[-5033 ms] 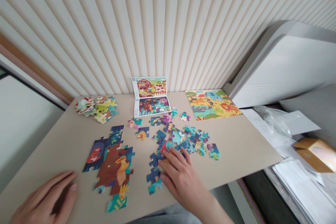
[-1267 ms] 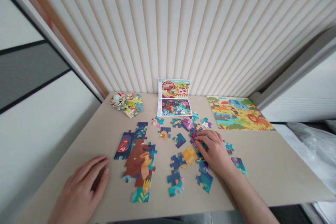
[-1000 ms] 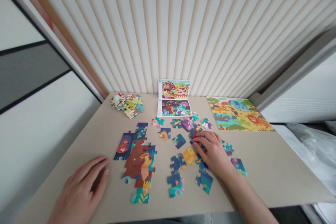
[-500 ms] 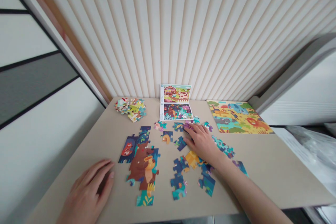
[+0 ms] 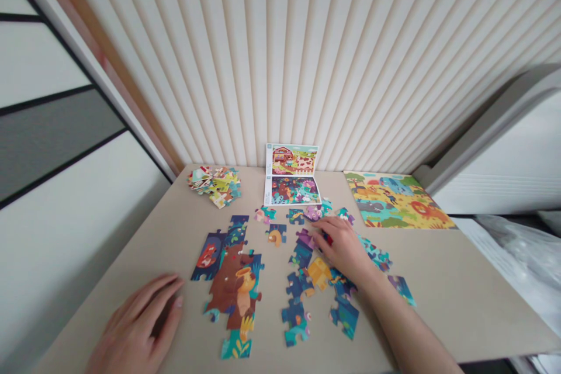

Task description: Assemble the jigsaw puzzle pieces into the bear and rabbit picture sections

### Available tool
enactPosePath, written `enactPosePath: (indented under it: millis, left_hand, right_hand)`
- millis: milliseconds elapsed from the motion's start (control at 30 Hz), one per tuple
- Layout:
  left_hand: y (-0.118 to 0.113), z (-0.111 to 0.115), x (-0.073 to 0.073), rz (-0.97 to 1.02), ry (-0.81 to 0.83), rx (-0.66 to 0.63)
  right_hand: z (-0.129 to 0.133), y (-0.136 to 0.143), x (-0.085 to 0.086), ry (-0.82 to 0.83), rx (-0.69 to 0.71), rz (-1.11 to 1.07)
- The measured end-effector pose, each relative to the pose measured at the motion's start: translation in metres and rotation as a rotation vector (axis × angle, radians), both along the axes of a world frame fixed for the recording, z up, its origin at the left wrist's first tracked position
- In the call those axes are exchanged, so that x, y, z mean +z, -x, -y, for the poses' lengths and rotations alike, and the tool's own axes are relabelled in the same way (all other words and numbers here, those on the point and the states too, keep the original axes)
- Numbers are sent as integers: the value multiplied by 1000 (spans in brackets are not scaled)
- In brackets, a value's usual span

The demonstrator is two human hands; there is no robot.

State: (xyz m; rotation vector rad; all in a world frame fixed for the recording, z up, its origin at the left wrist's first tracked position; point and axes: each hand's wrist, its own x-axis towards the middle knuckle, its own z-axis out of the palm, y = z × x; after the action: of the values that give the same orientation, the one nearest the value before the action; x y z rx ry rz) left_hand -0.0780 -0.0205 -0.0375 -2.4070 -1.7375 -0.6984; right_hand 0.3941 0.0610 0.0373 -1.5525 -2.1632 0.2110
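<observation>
My left hand (image 5: 142, 321) rests on the table at the lower left, fingers apart and nothing in it. To its right lies a joined puzzle section with a brown bear (image 5: 232, 280). My right hand (image 5: 344, 245) is over the loose pieces right of centre, its thumb and fingers curled at a purple and blue piece (image 5: 303, 245); whether it grips anything beneath the fingers is hidden. Close below that hand is a yellow piece (image 5: 319, 273). Dark blue pieces (image 5: 295, 321) lie nearer the front edge, and a piece with an orange curl (image 5: 276, 235) sits to the left.
A folded picture card (image 5: 293, 190) stands at the back against the pleated wall. Mixed light-coloured pieces (image 5: 217, 184) are heaped at the back left. A finished animal puzzle (image 5: 397, 201) lies at the back right, and clear plastic (image 5: 521, 245) is beyond the table's right edge.
My right hand has shifted slightly downward, and a purple and blue piece now shows beside its fingertips, above the yellow piece. The view has tilted a little; my left hand keeps its pose.
</observation>
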Motion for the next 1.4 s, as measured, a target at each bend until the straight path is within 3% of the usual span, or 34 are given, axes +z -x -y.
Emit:
enactPosePath:
  millis: [100,433,533,667,733,833,900,1167,1400]
  left_hand:
    - [2,0,-1,-9,1,-3]
    - [3,-2,-3,2,-1,-9]
    - [1,0,0,6,12,-7]
    - [3,-1,-1,5,16,-12]
    - [5,-1,-4,8,3,-18]
    - [7,-3,-8,8,-27,-21]
    - [7,-3,-10,8,-27,-21]
    - [9,-5,-11,39,-67,-27]
    - [8,-7,-11,70,-81,-10]
  right_hand:
    - [-12,-9,-3,-28,-118,9]
    - [-30,4,-11,19,-142,32]
    - [-24,5,-8,26,-118,23]
    - [-12,0,0,52,15,-5]
    - [-12,-9,3,41,-66,-19]
    - [-19,-26,4,12,-292,-10]
    - [-24,-33,2,21,-353,12]
    - [-27,5,-1,85,-460,184]
    - [-31,3,-6,82,-367,120]
